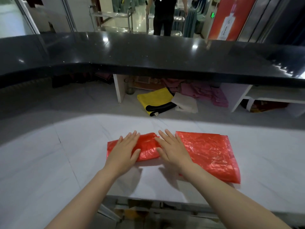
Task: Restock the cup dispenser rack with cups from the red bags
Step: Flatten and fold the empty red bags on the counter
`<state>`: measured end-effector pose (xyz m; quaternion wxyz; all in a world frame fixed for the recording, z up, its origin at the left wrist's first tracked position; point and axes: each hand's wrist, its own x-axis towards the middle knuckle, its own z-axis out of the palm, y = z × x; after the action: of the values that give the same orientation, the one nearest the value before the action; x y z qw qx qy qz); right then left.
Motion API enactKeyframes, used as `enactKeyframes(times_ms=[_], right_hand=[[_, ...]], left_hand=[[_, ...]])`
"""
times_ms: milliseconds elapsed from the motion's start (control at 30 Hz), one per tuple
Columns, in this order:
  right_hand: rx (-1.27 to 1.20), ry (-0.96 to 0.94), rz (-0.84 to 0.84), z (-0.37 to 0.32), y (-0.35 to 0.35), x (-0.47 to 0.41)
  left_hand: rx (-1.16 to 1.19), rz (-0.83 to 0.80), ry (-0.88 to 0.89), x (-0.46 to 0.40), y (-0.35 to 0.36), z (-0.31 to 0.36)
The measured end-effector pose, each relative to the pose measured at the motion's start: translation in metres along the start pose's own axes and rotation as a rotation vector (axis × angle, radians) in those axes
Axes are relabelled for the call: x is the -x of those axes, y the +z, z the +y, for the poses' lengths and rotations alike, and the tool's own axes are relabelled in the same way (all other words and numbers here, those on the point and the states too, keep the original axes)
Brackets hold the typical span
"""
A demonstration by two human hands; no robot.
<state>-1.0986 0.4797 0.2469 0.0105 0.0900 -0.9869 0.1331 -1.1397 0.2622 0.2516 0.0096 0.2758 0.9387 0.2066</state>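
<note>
Two flattened red plastic bags lie on the white counter [49, 162]. The left red bag [146, 146] is folded small and crumpled. My left hand [123, 149] lies flat on its left part with straight fingers. My right hand [173, 149] presses flat on its right end, beside the larger right red bag [209, 154], which lies spread out. No cups and no dispenser rack are in view.
A raised black glossy ledge [148, 53] runs across behind the white counter. Under it lie a yellow-and-black bag [155, 100], a white folded cloth [186, 103] and pink bags [206, 93]. A person in black [163, 15] stands beyond the ledge.
</note>
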Motion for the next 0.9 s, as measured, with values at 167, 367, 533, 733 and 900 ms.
enactKeyframes(times_ms=[167,367,533,733,900], right_hand=[[-0.042,0.087,0.099,0.052,-0.019,0.036],[0.012,0.232,0.038,0.114,-0.039,0.052],[0.072,0.248,-0.091,0.139,-0.032,0.063],[0.083,0.257,-0.244,0.150,-0.019,0.078],[-0.118,0.223,0.002,0.152,-0.036,0.069]], left_hand=[[-0.053,-0.057,0.009,-0.016,0.009,0.026],[-0.065,-0.232,-0.036,-0.030,0.034,0.046],[0.039,-0.177,-0.098,-0.048,0.049,0.061],[-0.302,0.024,-0.161,-0.083,0.041,0.092],[-0.070,0.092,-0.002,-0.108,0.049,0.116]])
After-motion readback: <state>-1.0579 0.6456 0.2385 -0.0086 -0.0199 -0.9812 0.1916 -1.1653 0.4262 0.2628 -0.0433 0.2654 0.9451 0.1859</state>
